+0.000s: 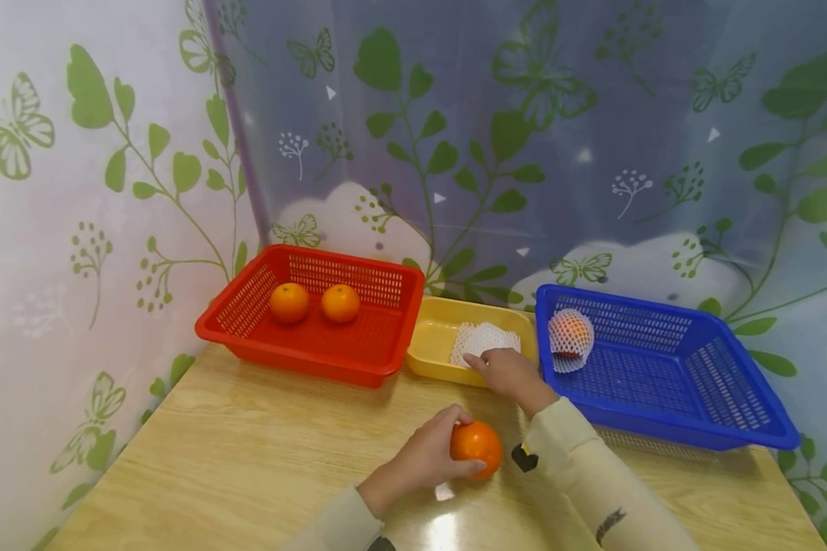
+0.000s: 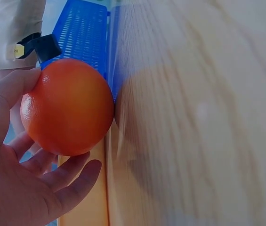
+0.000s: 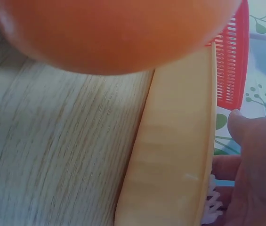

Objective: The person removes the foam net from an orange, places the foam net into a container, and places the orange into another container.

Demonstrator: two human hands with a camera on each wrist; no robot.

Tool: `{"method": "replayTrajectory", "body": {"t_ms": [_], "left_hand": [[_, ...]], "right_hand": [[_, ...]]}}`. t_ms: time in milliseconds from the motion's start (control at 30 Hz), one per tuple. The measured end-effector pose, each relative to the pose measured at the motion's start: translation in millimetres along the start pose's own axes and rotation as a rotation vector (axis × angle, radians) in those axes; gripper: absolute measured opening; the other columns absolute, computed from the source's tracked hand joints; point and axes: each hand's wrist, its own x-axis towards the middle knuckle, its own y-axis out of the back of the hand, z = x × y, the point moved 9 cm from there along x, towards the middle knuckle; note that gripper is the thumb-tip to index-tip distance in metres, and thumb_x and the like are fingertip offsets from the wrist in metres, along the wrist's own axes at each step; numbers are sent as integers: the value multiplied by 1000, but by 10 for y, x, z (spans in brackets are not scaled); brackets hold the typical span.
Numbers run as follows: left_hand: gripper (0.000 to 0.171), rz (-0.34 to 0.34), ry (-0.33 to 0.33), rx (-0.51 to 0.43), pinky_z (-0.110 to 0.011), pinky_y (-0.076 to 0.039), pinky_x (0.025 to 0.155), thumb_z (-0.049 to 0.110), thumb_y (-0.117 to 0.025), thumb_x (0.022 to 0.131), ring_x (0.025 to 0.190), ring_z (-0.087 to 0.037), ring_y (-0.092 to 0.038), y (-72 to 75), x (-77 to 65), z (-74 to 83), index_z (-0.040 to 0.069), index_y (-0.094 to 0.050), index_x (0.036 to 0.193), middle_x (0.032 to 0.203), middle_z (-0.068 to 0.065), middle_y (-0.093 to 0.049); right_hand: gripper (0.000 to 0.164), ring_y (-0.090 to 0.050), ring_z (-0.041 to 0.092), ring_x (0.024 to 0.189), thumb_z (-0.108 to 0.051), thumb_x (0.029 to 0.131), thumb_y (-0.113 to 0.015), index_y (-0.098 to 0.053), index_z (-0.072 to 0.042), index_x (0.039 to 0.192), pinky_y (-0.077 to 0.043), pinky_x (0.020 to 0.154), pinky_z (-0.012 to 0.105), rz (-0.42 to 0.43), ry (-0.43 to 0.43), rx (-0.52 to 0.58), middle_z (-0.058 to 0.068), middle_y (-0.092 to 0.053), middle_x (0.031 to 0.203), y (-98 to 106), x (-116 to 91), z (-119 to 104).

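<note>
In the head view my left hand [image 1: 427, 455] grips a bare orange [image 1: 478, 450] low over the table's near middle. The left wrist view shows the thumb on one side of this orange [image 2: 69, 108] and fingers curled under the other. My right hand [image 1: 513, 375] reaches over the front rim of a yellow tray [image 1: 427, 344], fingers at the white foam nets [image 1: 485, 337] inside. Its thumb stands apart from the fingers in the right wrist view, where the fingertips are partly hidden behind the rim beside a bit of foam net [image 3: 212, 202].
At the left stands a red basket [image 1: 310, 367] with two bare oranges, one of them an orange [image 1: 289, 303] near its left side. A blue basket [image 1: 661, 383] at the right holds a net-wrapped fruit [image 1: 570, 337]. Patterned curtain [image 1: 455, 153] hangs behind the wooden table [image 1: 248, 444].
</note>
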Motion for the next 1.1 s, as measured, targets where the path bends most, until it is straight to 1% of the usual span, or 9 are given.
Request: {"method": "replayTrajectory", "body": {"t_ms": [100, 267, 400, 533, 633, 767, 900, 1033, 1100], "left_hand": [[51, 7, -1, -4, -30, -48, 83, 32, -84, 76, 100, -14, -57, 20, -1, 5, 16, -51, 113, 115, 0, -58], [52, 17, 12, -11, -32, -49, 84, 32, -85, 75, 101, -16, -58, 53, -4, -11, 17, -51, 111, 116, 0, -59], [51, 3, 19, -19, -32, -49, 82, 31, -85, 75, 98, -16, -58, 49, -10, -19, 17, -51, 110, 114, -1, -60], [51, -26, 16, -12, -31, -49, 82, 32, -83, 76, 96, -15, -60, 27, -23, -26, 19, -50, 112, 114, -2, -63], [55, -61, -3, 5, -32, -48, 84, 33, -82, 78, 98, -14, -60, 14, -42, -20, 21, -49, 120, 118, 0, -62], [74, -109, -20, -1, -34, -47, 89, 36, -82, 76, 104, -13, -56, 21, -89, -35, 18, -44, 137, 122, 1, -59], [90, -169, -29, -22, -31, -45, 94, 38, -83, 74, 108, -11, -53, 71, -156, -73, 15, -37, 148, 124, 0, -57], [84, -246, -35, -39, -27, -45, 92, 38, -82, 75, 106, -10, -52, 179, -243, -124, 11, -44, 145, 127, -3, -55], [75, -279, -31, -92, -26, -47, 89, 34, -81, 76, 105, -10, -53, 261, -283, -147, 9, -50, 140, 126, -3, -55]], "right_hand": [[53, -63, 35, 97, -46, 102, -42, -70, -1, 107, -48, 93, 50, 18, 9, 16, 16, -70, 102, 37, -3, -6], [46, -64, 32, 87, -42, 101, -47, -68, -2, 103, -51, 85, 47, 121, 35, 0, 14, -70, 95, 167, 1, -30], [42, -65, 33, 89, -40, 99, -52, -68, -2, 106, -52, 84, 48, 229, 46, -36, 15, -70, 99, 292, -20, -76], [37, -64, 33, 94, -37, 98, -56, -68, -4, 109, -51, 89, 48, 285, 86, -6, 15, -70, 105, 388, -42, -188], [38, -61, 34, 105, -36, 98, -56, -66, -4, 117, -46, 96, 50, 276, 148, 63, 15, -66, 115, 419, -44, -308], [50, -51, 36, 124, -38, 98, -56, -55, -3, 134, -37, 105, 54, 234, 232, 141, 18, -56, 134, 404, -12, -469], [63, -41, 35, 134, -44, 96, -57, -43, -7, 145, -31, 110, 54, 190, 255, 198, 16, -44, 146, 349, 47, -578], [69, -35, 33, 138, -48, 95, -58, -39, -8, 147, -28, 112, 53, 151, 252, 261, 14, -38, 151, 272, 92, -679], [70, -33, 33, 140, -49, 94, -58, -39, -9, 148, -27, 113, 53, 136, 252, 272, 14, -35, 153, 225, 106, -737]]}}
